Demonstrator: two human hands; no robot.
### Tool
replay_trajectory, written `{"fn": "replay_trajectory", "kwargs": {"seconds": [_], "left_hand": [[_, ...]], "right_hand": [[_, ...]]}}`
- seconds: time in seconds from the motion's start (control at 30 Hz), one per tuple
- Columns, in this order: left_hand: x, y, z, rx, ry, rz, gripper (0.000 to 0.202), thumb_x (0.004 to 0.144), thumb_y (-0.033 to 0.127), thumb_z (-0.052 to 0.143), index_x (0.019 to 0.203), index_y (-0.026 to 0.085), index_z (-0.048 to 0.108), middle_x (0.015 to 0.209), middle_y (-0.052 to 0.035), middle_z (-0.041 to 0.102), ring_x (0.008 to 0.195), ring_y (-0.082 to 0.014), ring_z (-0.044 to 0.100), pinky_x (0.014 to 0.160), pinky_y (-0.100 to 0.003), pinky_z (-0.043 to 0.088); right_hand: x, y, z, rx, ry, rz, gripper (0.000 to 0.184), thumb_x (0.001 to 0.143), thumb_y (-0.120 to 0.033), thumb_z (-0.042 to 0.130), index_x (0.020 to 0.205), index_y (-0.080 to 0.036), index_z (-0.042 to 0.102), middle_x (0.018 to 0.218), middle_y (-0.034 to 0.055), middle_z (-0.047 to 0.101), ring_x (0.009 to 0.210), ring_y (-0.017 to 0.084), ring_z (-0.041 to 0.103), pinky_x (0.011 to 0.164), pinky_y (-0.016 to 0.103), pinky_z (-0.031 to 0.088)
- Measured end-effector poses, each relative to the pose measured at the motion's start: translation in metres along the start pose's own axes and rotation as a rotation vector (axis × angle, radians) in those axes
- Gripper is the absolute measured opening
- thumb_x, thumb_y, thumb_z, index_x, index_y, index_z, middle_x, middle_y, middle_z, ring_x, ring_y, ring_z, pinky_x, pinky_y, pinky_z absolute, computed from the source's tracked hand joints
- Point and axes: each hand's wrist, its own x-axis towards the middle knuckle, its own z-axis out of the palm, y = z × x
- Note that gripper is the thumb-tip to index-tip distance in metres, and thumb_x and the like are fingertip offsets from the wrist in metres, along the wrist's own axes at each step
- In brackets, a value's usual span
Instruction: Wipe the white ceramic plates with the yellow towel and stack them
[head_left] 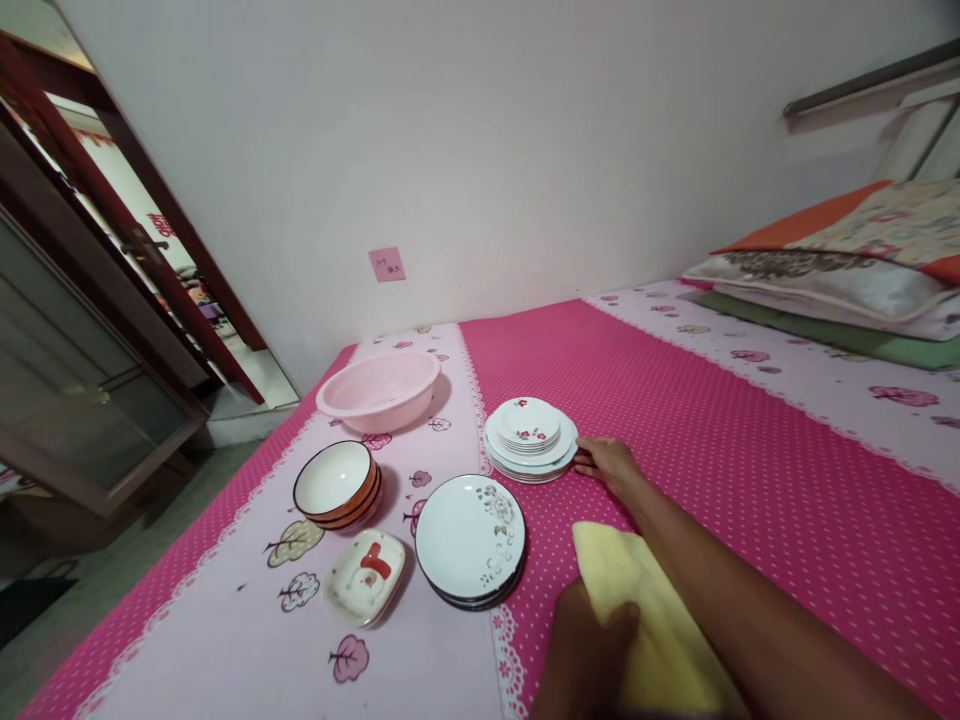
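Note:
My left hand [589,650] is closed around a yellow cloth [652,610] at the bottom of the view. The fingers of my right hand [609,464] grip the right rim of a large white plate [568,440], on top of a stack of similar plates [529,476]. Smaller white plates with red flowers [525,420] are piled over that stack. Nearer to me is another stack of white plates with dark rims [457,540], the top one bearing a grey floral pattern. Left of it lies a squarish dish [360,590] with a red-scarfed figure.
Brown-sided bowls [334,480] are nested at the left, with a pink basin [382,390] behind them by the wall. Everything sits on a pink patterned bedspread [675,400]. Folded bedding and pillows [847,270] lie at the far right. A doorway opens on the left.

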Motion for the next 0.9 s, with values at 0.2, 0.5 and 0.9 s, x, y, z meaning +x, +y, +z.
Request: {"fn": "replay_trajectory", "kwargs": {"seconds": [0.2, 0.5, 0.9], "left_hand": [[0.008, 0.000, -0.004, -0.078, 0.043, 0.028, 0.046, 0.063, 0.034, 0.081, 0.101, 0.009, 0.076, 0.101, -0.0178, 0.079, 0.097, -0.0372, 0.073, 0.083, -0.042, 0.055], [0.011, 0.005, 0.004, -0.481, -0.006, 0.099, 0.062, 0.057, 0.038, 0.086, 0.110, 0.010, 0.071, 0.103, -0.0167, 0.079, 0.099, -0.0343, 0.073, 0.089, -0.042, 0.055], [-0.001, -0.010, 0.002, -0.388, -0.052, 0.148, 0.059, 0.062, 0.045, 0.088, 0.104, 0.008, 0.072, 0.102, -0.0202, 0.078, 0.097, -0.0351, 0.074, 0.091, -0.045, 0.055]], "right_hand": [[-0.043, 0.015, -0.044, 0.092, 0.004, -0.073, 0.012, 0.091, -0.024, 0.072, 0.094, -0.012, 0.069, 0.087, 0.0046, 0.074, 0.073, 0.015, 0.070, 0.071, 0.028, 0.060], [-0.148, 0.053, -0.074, 0.245, -0.161, 0.043, 0.041, 0.077, -0.045, 0.081, 0.102, -0.014, 0.076, 0.089, 0.0147, 0.081, 0.082, 0.033, 0.078, 0.069, 0.040, 0.064], [-0.205, 0.084, -0.070, 0.348, -0.293, 0.043, 0.050, 0.070, -0.037, 0.085, 0.110, -0.008, 0.074, 0.099, 0.0187, 0.081, 0.097, 0.036, 0.077, 0.086, 0.043, 0.062]]}}
